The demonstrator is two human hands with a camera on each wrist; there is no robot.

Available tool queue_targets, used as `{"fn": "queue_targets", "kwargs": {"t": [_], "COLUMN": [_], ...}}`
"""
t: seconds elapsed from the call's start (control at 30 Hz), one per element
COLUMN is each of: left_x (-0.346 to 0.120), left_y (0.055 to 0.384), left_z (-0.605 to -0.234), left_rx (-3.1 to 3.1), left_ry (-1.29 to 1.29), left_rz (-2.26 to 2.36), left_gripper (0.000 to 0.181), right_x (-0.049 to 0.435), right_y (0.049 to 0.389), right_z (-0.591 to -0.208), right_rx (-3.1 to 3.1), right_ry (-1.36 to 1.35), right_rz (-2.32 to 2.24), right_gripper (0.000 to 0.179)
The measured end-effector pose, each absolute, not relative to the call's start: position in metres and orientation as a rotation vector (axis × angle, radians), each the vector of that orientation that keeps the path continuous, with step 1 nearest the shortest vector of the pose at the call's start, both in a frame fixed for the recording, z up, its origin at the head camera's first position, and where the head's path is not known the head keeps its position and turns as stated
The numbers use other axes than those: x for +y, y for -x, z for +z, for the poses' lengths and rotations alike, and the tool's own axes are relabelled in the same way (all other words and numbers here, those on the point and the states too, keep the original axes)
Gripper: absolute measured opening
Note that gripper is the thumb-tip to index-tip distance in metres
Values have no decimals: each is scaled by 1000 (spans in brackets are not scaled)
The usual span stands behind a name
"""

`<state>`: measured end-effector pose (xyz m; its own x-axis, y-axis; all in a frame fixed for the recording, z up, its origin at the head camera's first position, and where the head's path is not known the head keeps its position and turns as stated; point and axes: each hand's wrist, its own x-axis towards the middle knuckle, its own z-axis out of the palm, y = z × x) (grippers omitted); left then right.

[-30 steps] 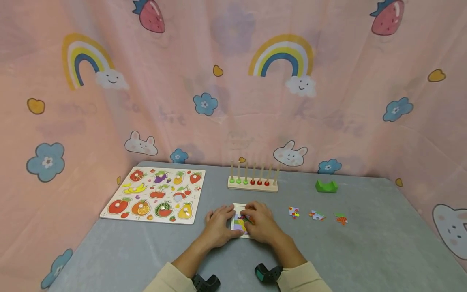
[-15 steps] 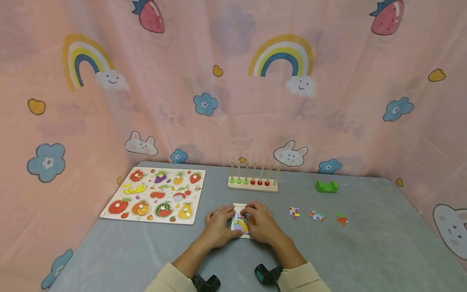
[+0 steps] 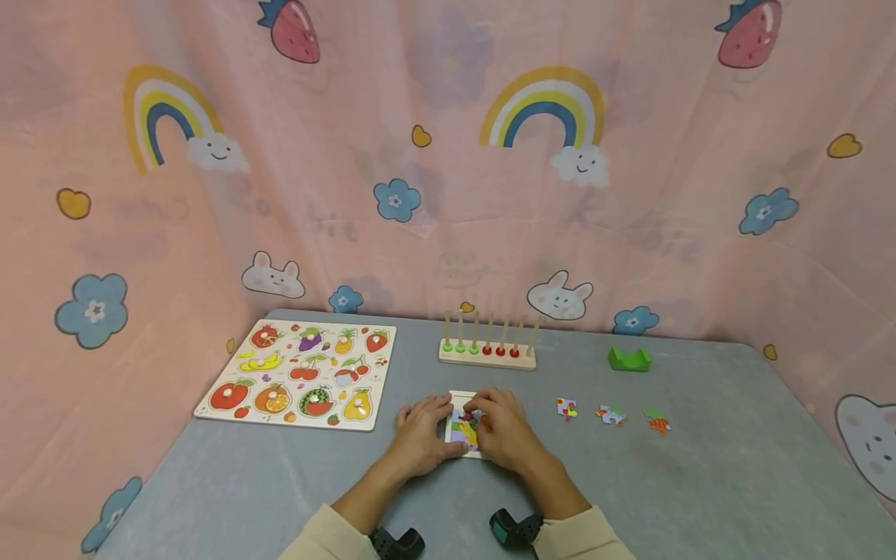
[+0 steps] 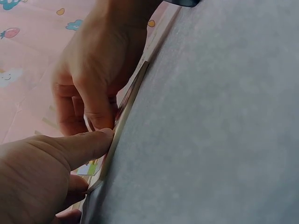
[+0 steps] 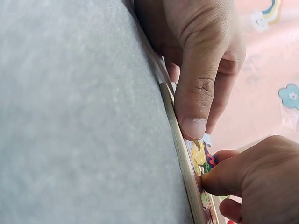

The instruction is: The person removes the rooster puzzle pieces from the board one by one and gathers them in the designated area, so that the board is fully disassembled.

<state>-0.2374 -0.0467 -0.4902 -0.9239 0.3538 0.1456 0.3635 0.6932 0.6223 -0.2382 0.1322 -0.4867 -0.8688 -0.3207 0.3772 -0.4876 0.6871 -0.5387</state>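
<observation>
Both hands [image 3: 424, 435] on framed puzzle [image 3: 463, 430]

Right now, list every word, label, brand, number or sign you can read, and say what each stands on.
None can be read.
Pink backdrop: faint letter-like marks, too blurred to read.
Framed puzzle and loose puzzle pieces: pictures only, no lettering to be made out.
Fruit board: fruit pictures, no lettering to be made out.
</observation>
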Motion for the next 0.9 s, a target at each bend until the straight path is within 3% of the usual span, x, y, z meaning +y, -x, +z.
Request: {"fn": "queue_targets", "kwargs": {"t": [0.9], "left_x": [-45], "left_y": [235], "left_z": [-492], "left_rx": [-2858], "left_ry": [624], "left_rz": [-1011], "left_gripper": [58], "right_x": [135], "right_y": [240], "right_z": [-491], "right_rx": [-2597], "right_ry": [-831], "right_rz": [814], "right_gripper": [32]}}
